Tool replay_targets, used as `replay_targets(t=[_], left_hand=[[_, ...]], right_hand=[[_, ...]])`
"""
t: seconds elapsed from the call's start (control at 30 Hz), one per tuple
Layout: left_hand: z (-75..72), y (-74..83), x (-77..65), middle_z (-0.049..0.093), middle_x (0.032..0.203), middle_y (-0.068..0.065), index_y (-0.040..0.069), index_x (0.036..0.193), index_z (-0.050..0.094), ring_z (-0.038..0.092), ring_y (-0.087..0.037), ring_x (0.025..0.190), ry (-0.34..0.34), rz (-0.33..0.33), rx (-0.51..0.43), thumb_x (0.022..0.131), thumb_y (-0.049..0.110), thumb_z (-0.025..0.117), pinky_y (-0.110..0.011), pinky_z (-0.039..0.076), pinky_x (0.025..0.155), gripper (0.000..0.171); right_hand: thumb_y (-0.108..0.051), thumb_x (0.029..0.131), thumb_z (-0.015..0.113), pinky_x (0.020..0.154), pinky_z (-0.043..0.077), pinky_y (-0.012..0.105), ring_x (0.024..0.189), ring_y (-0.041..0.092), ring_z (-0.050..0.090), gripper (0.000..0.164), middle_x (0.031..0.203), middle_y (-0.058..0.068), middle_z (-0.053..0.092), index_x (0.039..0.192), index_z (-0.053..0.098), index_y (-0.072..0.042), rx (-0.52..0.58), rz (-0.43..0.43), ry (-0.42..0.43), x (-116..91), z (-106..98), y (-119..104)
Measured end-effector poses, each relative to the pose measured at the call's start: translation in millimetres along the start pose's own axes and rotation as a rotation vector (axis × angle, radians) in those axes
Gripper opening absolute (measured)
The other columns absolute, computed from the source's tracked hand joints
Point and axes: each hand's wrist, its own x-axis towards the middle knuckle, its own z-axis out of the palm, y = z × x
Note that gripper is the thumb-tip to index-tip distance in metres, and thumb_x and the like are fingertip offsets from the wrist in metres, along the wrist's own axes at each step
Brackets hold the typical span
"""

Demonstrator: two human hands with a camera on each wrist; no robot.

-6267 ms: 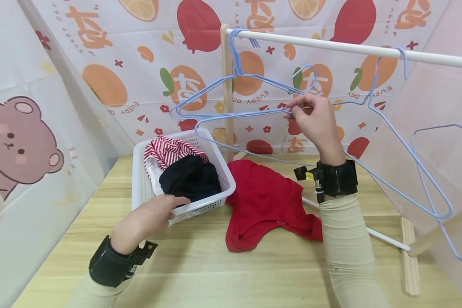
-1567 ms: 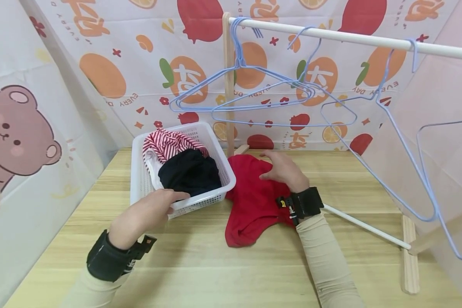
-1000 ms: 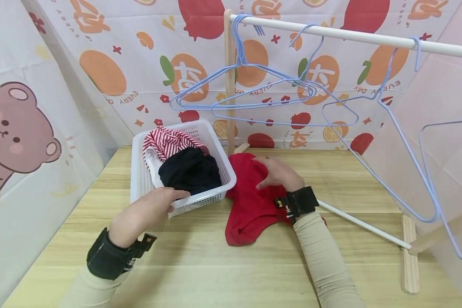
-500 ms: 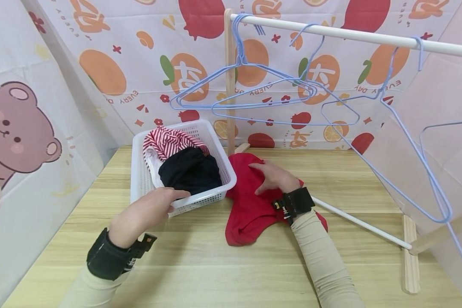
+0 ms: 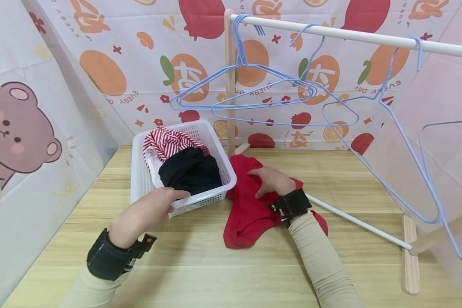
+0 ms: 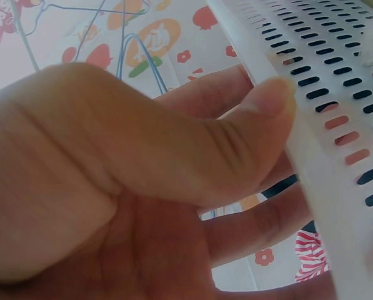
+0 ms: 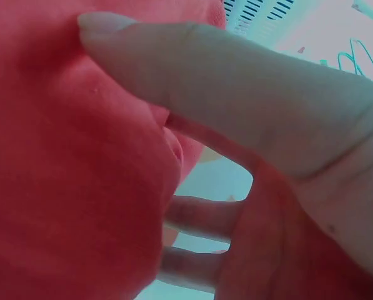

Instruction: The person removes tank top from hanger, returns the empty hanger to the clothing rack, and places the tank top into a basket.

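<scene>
My left hand holds the near rim of a white perforated plastic basket. In the left wrist view the thumb lies outside the basket wall, with the other fingers on its inner side. A black garment and a red-and-white striped garment lie in the basket. To the right, my right hand grips a crumpled red garment on the table. The right wrist view has the thumb on top of the red fabric and the other fingers behind it.
A clothes rack with a white rail stands over the table's back and right side. Several blue wire hangers hang from it. Its white lower bar runs to a wooden foot at the right.
My right hand has come down from the hangers to the red garment, which is now gathered and shifted slightly toward me. One hanger has moved right along the rail. My left hand stays put.
</scene>
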Motion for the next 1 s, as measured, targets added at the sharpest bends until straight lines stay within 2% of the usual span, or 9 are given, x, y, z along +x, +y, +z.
replay_targets(t=[0.2, 0.37, 0.7, 1.0], left_hand=[[-0.2, 0.9, -0.4, 0.072, 0.111, -0.014, 0.005, 0.133, 0.066, 0.059, -0.021, 0.085, -0.005, -0.008, -0.007, 0.087, -0.016, 0.067, -0.046, 0.060, 0.088, 0.050], [-0.3, 0.1, -0.9, 0.072, 0.112, -0.015, 0.004, 0.133, 0.066, 0.060, -0.021, 0.085, -0.004, -0.004, -0.008, 0.087, -0.015, 0.068, -0.046, 0.060, 0.088, 0.050], [-0.7, -0.8, -0.4, 0.073, 0.114, -0.016, 0.004, 0.133, 0.066, 0.061, -0.022, 0.087, 0.001, 0.007, 0.002, 0.086, -0.015, 0.069, -0.048, 0.060, 0.090, 0.050], [-0.8, 0.1, 0.5, 0.072, 0.113, -0.015, 0.005, 0.135, 0.065, 0.059, -0.022, 0.086, -0.024, -0.021, -0.016, 0.086, -0.016, 0.068, -0.046, 0.060, 0.088, 0.054]], right_hand=[[-0.018, 0.079, 0.089, 0.113, 0.048, 0.052, 0.135, 0.032, 0.048, 0.084, 0.148, 0.013, 0.055, 0.153, 0.050, -0.017, 0.022, 0.022, -0.022, 2, 3, -2], [-0.016, 0.080, 0.088, 0.112, 0.049, 0.049, 0.134, 0.032, 0.049, 0.081, 0.147, 0.015, 0.055, 0.152, 0.051, -0.017, -0.002, 0.024, -0.034, 6, 7, -1], [-0.011, 0.080, 0.087, 0.107, 0.052, 0.047, 0.127, 0.031, 0.053, 0.071, 0.138, 0.014, 0.061, 0.145, 0.058, -0.014, -0.027, -0.007, -0.008, 10, 10, 2], [-0.010, 0.077, 0.090, 0.103, 0.053, 0.042, 0.117, 0.029, 0.062, 0.058, 0.124, 0.013, 0.069, 0.130, 0.067, -0.010, -0.125, -0.074, 0.036, 12, 10, 4]])
